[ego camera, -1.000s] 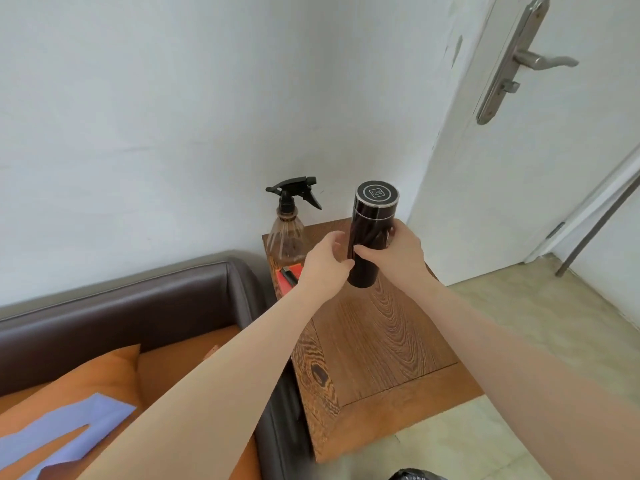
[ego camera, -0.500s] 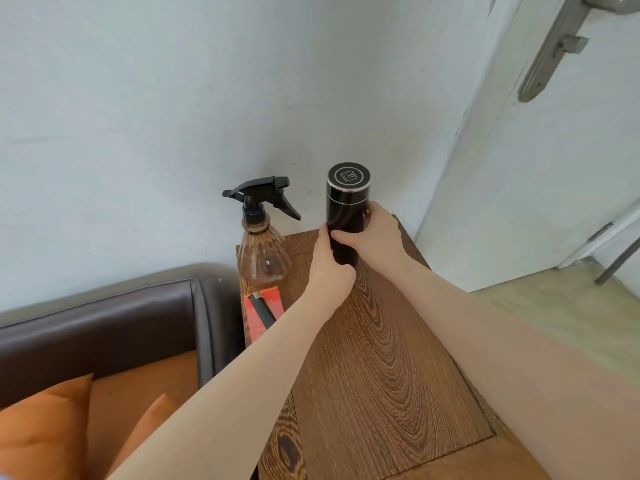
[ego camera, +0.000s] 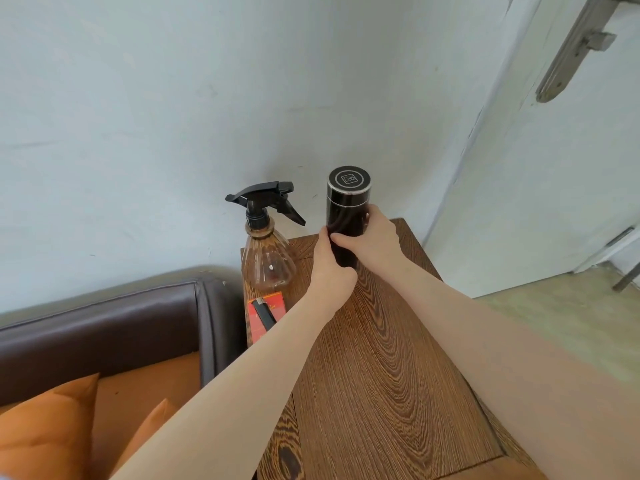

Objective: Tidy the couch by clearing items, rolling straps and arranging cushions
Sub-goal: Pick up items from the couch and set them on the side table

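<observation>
Upright glossy black flask [ego camera: 347, 216], silver-ringed lid, gripped by left hand [ego camera: 330, 268], right hand [ego camera: 372, 239].

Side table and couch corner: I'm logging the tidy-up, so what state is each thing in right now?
Black cylindrical flask: upright, lid on, at the table's far end.
Left hand: grips the flask.
Right hand: grips the flask.
Amber plastic spray bottle: upright, nozzle on.
Red flat pack: lying flat, black lighter on top.
Wooden side table: bears all these.
Orange cushion: on the couch.
</observation>
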